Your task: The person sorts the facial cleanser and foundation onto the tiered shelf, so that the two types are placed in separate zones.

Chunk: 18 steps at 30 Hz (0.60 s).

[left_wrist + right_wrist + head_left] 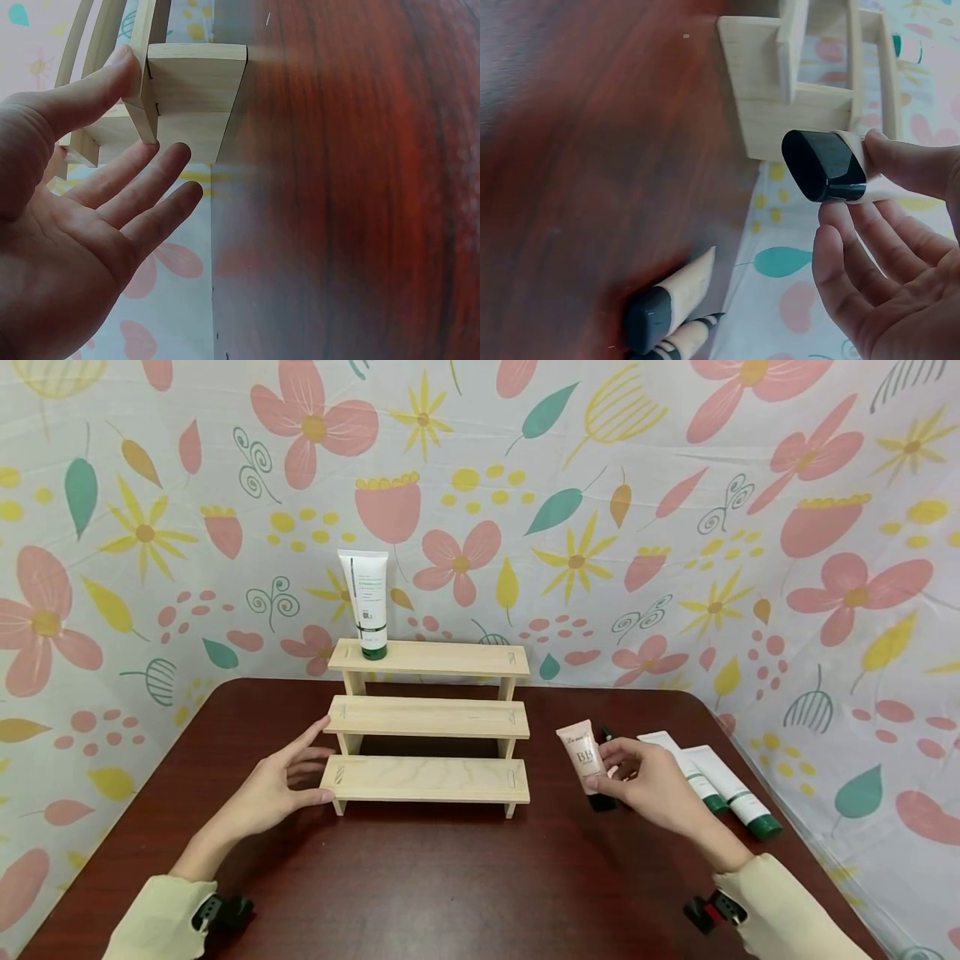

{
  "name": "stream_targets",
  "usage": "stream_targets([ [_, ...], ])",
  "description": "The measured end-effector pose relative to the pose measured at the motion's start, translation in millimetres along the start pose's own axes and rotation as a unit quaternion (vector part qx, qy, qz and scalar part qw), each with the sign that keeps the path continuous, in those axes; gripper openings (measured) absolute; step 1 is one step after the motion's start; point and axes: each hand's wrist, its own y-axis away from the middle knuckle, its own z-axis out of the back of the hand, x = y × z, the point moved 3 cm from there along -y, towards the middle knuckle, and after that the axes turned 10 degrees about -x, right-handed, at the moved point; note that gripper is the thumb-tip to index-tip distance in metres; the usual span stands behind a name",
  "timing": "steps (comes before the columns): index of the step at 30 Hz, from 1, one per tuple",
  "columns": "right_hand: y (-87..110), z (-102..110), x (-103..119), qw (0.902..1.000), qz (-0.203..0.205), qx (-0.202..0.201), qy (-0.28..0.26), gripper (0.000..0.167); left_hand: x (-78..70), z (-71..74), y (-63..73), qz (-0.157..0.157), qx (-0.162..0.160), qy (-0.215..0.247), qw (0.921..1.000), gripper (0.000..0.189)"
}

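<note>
A pale wooden three-step display rack (429, 720) stands on the table. My left hand (273, 785) is at its left end, fingers mostly straight, the thumb touching the bottom step and the index finger at the middle step's edge. My right hand (652, 781) pinches a small pinkish-beige BB cream tube (581, 752) between thumb and fingers, right of the rack. In the right wrist view its black cap (829, 166) points away from the palm. On the top step a white tube (367, 593) stands upright on its green cap.
Two white tubes with green caps (731, 789) lie on the dark red-brown table (450, 877) at the right. The right wrist view also shows a beige tube with black cap (679, 296) and a slimmer beige-and-black item (690, 339). A flower-printed cloth (480, 485) hangs behind.
</note>
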Motion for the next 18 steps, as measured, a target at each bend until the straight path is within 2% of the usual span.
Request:
stream_targets([
  [7,-11.6,-4,16,0.9998,-0.016,-0.008,-0.012,0.029,-0.2,0.1,0.1,-0.001,0.003,0.005,1.0,0.107],
  [18,-30.8,-29,45,0.9971,-0.02,-0.019,-0.071,0.026,0.9,0.1,-0.8,-0.004,0.003,0.002,1.0,0.107],
])
